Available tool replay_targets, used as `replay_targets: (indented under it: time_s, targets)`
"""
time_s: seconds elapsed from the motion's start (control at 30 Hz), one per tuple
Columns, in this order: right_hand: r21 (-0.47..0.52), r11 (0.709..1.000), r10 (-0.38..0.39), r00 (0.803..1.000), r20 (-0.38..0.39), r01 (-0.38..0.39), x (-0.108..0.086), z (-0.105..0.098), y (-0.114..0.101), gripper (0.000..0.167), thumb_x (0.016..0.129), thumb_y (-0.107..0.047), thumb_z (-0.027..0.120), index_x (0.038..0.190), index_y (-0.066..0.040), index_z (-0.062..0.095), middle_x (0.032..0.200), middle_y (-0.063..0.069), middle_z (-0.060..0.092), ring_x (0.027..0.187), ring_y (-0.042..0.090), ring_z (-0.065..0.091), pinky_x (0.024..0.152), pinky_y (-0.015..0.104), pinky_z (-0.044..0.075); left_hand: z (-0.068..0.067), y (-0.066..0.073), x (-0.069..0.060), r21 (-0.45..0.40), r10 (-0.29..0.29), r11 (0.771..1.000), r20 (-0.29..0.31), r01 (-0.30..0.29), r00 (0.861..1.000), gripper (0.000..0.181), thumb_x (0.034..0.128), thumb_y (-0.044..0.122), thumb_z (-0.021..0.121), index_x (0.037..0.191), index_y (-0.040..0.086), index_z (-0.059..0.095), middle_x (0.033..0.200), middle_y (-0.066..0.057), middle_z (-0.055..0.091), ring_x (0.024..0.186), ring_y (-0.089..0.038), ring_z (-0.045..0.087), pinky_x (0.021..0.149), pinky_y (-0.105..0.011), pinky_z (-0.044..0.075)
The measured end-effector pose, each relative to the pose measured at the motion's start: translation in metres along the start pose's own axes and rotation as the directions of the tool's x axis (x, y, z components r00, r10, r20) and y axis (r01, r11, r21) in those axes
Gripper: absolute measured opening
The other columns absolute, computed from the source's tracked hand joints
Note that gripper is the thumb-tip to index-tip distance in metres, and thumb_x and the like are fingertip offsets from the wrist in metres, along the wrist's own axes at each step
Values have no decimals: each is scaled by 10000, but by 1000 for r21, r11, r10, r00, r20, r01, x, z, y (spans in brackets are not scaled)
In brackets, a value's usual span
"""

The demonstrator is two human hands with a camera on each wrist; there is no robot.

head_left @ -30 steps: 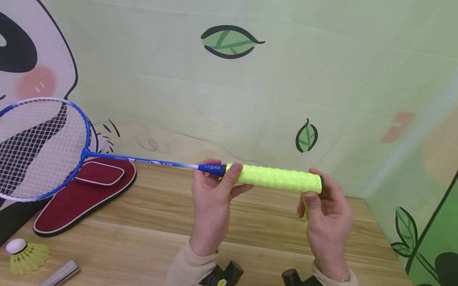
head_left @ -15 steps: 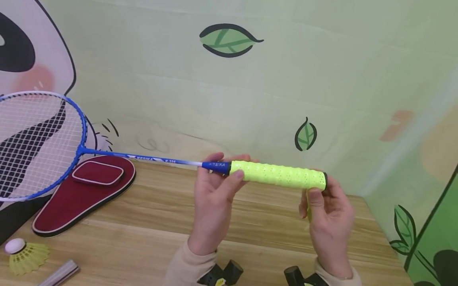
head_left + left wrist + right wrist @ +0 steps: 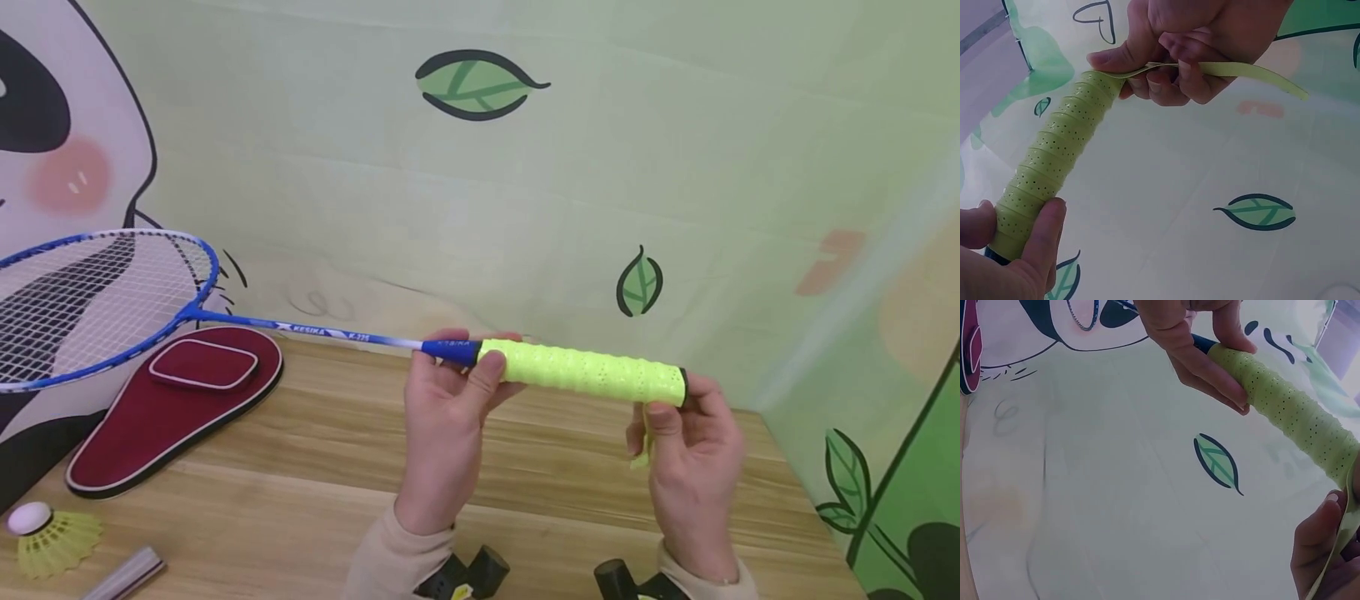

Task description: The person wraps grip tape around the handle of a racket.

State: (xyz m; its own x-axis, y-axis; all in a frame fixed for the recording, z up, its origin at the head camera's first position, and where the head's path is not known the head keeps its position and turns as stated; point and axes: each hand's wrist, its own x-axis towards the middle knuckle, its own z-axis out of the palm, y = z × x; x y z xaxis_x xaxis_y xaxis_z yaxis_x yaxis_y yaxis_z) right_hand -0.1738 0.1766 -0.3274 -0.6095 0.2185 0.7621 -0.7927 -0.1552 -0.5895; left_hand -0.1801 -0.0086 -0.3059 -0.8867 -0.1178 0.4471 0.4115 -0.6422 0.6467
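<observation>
A blue and white badminton racket [image 3: 375, 339] is held up above the table, its strung head to the left. Perforated bright yellow grip tape [image 3: 581, 369] wraps its handle in overlapping turns. My left hand [image 3: 447, 425] grips the racket where the blue cone meets the tape, thumb on the near side. At the butt end, my right hand [image 3: 693, 462] pinches the tape against the handle. A loose tail of tape [image 3: 1254, 72] runs through the right fingers and sticks out beyond them in the left wrist view.
A dark red racket cover [image 3: 187, 408] lies on the wooden table [image 3: 300, 517] at the left. Nearer the front are a yellow shuttlecock [image 3: 56, 537] and a striped roll or tube [image 3: 127, 575], cut by the frame. A printed cloth backdrop [image 3: 337, 167] stands behind.
The racket has turned about its long axis, so its strung head now looks flatter. More of the tape's loose tail shows below the right fingers. Both hands keep nearly the same places.
</observation>
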Motion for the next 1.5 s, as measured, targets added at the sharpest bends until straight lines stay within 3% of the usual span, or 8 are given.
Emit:
replay_targets:
  time_s: [0.37,0.7,1.03,1.5]
  targets:
    - [53,999,5,998,-66,-2,-1,1,0,175,896,16,627,999,149,580,737,121,606,555,137,533,418,199,445,1,1,0,-1,-49,999,-33,49,998,237,951,-88,527,1072,45,372,1004,-150,661,906,-220,680,813,-435,583]
    - [132,991,-10,998,-68,19,-1,1,1,208,876,-20,664,954,144,564,737,135,604,574,146,529,421,204,435,2,-1,0,-2,-73,997,-44,73,996,216,958,-33,558,1057,41,381,901,-90,598,843,-188,660,787,-461,588]
    - [52,998,-32,999,-8,33,-1,0,0,92,920,76,569,975,146,548,767,133,600,567,146,533,425,215,442,2,0,2,10,-66,998,-53,66,996,209,957,-23,567,1038,43,386,882,-72,596,823,-171,646,770,-475,590]
    - [80,996,-50,999,-19,51,1,0,3,171,896,38,626,992,165,562,801,141,617,562,162,513,431,224,437,-1,0,3,1,-66,998,-41,66,997,221,958,63,610,1027,50,400,902,-91,612,814,-209,666,777,-519,578]
